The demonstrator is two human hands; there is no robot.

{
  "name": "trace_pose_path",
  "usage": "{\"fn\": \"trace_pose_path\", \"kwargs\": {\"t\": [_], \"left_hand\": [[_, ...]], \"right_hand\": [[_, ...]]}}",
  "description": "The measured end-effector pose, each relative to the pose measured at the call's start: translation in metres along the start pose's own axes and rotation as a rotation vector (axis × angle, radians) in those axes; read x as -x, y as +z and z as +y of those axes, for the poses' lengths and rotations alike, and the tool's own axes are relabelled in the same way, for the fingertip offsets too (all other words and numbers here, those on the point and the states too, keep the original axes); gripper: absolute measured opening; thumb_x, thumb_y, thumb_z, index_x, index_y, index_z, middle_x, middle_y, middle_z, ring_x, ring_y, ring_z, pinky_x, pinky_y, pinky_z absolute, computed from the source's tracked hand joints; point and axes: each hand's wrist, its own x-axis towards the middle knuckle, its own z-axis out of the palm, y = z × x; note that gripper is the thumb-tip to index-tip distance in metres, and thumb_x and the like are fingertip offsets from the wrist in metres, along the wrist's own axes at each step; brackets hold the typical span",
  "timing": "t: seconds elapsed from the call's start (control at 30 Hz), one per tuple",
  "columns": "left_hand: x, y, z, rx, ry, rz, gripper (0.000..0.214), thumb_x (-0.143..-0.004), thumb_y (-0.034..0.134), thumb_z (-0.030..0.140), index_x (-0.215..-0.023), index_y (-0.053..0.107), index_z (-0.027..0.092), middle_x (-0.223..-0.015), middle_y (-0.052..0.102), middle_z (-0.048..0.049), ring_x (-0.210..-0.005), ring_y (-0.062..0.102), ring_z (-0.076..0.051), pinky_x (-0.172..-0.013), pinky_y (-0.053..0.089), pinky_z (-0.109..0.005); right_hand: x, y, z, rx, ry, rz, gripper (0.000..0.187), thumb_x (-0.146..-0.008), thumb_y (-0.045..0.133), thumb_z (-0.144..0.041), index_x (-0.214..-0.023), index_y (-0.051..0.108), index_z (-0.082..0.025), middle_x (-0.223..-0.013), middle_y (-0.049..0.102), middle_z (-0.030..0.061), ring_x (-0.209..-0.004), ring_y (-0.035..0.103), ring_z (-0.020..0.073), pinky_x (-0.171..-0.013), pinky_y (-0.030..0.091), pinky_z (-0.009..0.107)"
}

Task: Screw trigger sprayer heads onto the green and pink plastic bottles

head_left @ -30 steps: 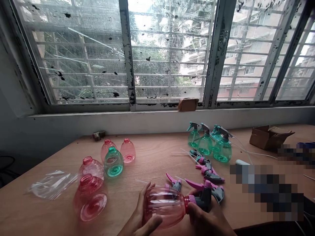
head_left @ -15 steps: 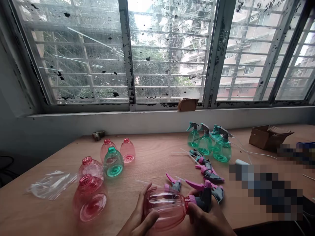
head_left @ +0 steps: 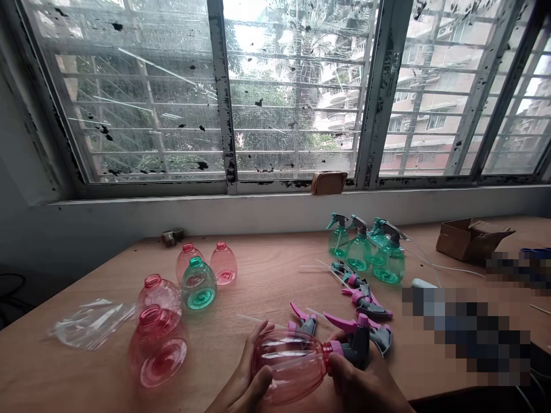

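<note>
A see-through pink spray bottle (head_left: pixel 293 364) lies on its side in the air between my hands, its neck to the right. My left hand (head_left: pixel 249 373) is wrapped round the bottle's base end. At the neck, my right hand (head_left: pixel 359 376) grips the pink collar and grey body of the spray head (head_left: pixel 355 347), which sits on the bottle's mouth; some of its fingers are hidden behind. Just beyond lie loose pink-and-grey spray heads (head_left: pixel 305 324) with thin tubes, and more in a row (head_left: pixel 365 301) farther back.
Pink bottles without heads (head_left: pixel 157 347) and one green bottle (head_left: pixel 198 284) stand at left, near a clear plastic bag (head_left: pixel 92 324). Several green spray bottles (head_left: pixel 359 249) with heads stand at back right. A cardboard box (head_left: pixel 467 241) and a white cable lie farther right, below the window.
My left thumb has shifted slightly left on the bottle. Otherwise both hands, the bottle and the spray head stay nearly where they were.
</note>
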Motion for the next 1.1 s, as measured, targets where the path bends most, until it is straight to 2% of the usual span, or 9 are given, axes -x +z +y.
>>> {"fn": "trace_pose_path", "kwargs": {"t": [0.13,0.33,0.4,0.5,0.63,0.77,0.93,1.03,1.1], "left_hand": [[0.0,0.002,0.012,0.009,-0.034,0.013,0.079,-0.089,0.062,0.067,-0.153,0.029,0.033,-0.165,0.035,-0.014,-0.149,0.037,-0.039,-0.124,0.023,-0.058],[0.004,0.007,0.036,0.165,-0.074,-0.038,0.09,-0.081,0.083,0.052,-0.151,0.031,0.032,-0.159,0.044,-0.0131,-0.147,0.042,-0.038,-0.121,0.033,-0.053],[0.005,0.007,0.04,0.14,-0.085,-0.045,0.095,-0.079,0.085,0.049,-0.153,0.029,0.032,-0.159,0.046,-0.0123,-0.149,0.04,-0.038,-0.124,0.028,-0.052],[0.004,0.005,0.038,0.144,-0.078,-0.071,0.099,-0.078,0.08,0.061,-0.156,0.027,0.029,-0.16,0.045,-0.013,-0.15,0.037,-0.04,-0.125,0.024,-0.054],[0.001,0.003,0.029,0.094,-0.092,0.008,0.08,-0.089,0.057,0.073,-0.151,0.038,0.027,-0.161,0.045,-0.0144,-0.149,0.038,-0.04,-0.124,0.023,-0.058],[0.002,0.005,0.026,0.077,-0.121,0.014,0.08,-0.086,0.07,0.064,-0.15,0.037,0.029,-0.162,0.043,-0.0124,-0.15,0.038,-0.038,-0.125,0.024,-0.054],[0.008,0.009,0.032,0.003,-0.045,0.012,0.105,-0.074,0.09,0.043,-0.155,0.024,0.034,-0.168,0.03,-0.0102,-0.153,0.031,-0.037,-0.129,0.017,-0.048],[0.007,0.007,0.031,0.005,-0.069,-0.026,0.104,-0.077,0.087,0.048,-0.157,0.023,0.034,-0.17,0.027,-0.0095,-0.155,0.028,-0.036,-0.129,0.016,-0.048],[0.004,0.006,0.026,0.038,-0.046,-0.001,0.088,-0.087,0.07,0.063,-0.156,0.027,0.031,-0.168,0.031,-0.0127,-0.155,0.027,-0.037,-0.128,0.017,-0.052]], "right_hand": [[-0.001,-0.002,0.001,0.018,0.031,0.021,0.05,-0.073,0.09,-0.057,-0.089,0.066,-0.016,-0.052,0.067,0.0006,-0.04,0.058,0.0165,-0.043,0.041,0.023],[-0.001,-0.006,0.001,0.054,0.034,-0.005,0.053,-0.073,0.092,-0.055,-0.094,0.065,-0.016,-0.052,0.067,-0.0002,-0.043,0.058,0.0167,-0.045,0.041,0.024],[-0.001,-0.006,0.001,0.088,0.03,-0.005,0.05,-0.074,0.091,-0.055,-0.092,0.066,-0.015,-0.053,0.068,0.0005,-0.045,0.059,0.017,-0.047,0.041,0.025],[0.0,-0.005,0.0,0.137,0.016,-0.02,0.051,-0.077,0.087,-0.059,-0.09,0.067,-0.014,-0.054,0.066,0.0004,-0.046,0.058,0.0167,-0.047,0.039,0.026],[-0.001,-0.005,0.0,0.151,0.022,-0.027,0.051,-0.077,0.086,-0.062,-0.086,0.068,-0.015,-0.054,0.063,-0.0002,-0.046,0.056,0.0169,-0.047,0.037,0.026],[-0.002,-0.005,0.002,0.175,0.02,-0.018,0.052,-0.076,0.085,-0.064,-0.085,0.067,-0.016,-0.051,0.063,0.0002,-0.044,0.056,0.0173,-0.046,0.038,0.026],[-0.002,-0.004,0.002,0.126,0.023,-0.005,0.053,-0.075,0.087,-0.061,-0.091,0.064,-0.017,-0.051,0.063,-0.0016,-0.042,0.056,0.0164,-0.045,0.042,0.024],[-0.001,-0.002,0.001,0.11,0.017,-0.006,0.051,-0.075,0.088,-0.06,-0.087,0.066,-0.016,-0.052,0.063,-0.0015,-0.043,0.055,0.0156,-0.045,0.043,0.025],[-0.001,-0.002,0.0,0.111,0.014,-0.011,0.05,-0.075,0.087,-0.06,-0.086,0.066,-0.016,-0.051,0.062,-0.0014,-0.043,0.054,0.0155,-0.046,0.043,0.025]]}}
